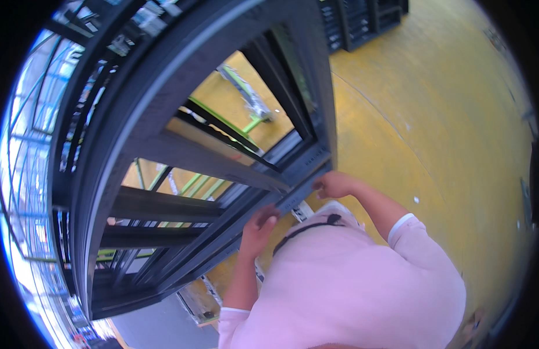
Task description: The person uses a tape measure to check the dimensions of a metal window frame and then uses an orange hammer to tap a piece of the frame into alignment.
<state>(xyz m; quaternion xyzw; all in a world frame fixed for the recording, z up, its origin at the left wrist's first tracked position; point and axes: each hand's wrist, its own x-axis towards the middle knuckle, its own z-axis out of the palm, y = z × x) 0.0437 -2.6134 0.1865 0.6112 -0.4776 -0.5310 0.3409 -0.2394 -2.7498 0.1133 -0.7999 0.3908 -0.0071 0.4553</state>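
A large dark grey window frame (pixel 199 148) with several openings stands upright in front of me, tilted in the picture. Along its near lower rail runs a bluish-grey strip (pixel 295 199) with faint printed marks. My right hand (pixel 337 185) is at the right end of this strip, its fingers curled in at the edge; whatever they pinch is too small to make out. At the rail farther left is my left hand (pixel 260 230), bent at the fingers. Shadow darkens its fingertips, so I cannot tell whether they grip the rail or only touch it.
Green-and-metal stands (pixel 246 99) show through the frame's openings. Beyond it, a dark rack (pixel 365 23) stands at the top. A grey panel (pixel 164 323) lies low at the left. Yellow floor (pixel 444 134) stretches along the right. Small white scraps (pixel 416 200) lie on it.
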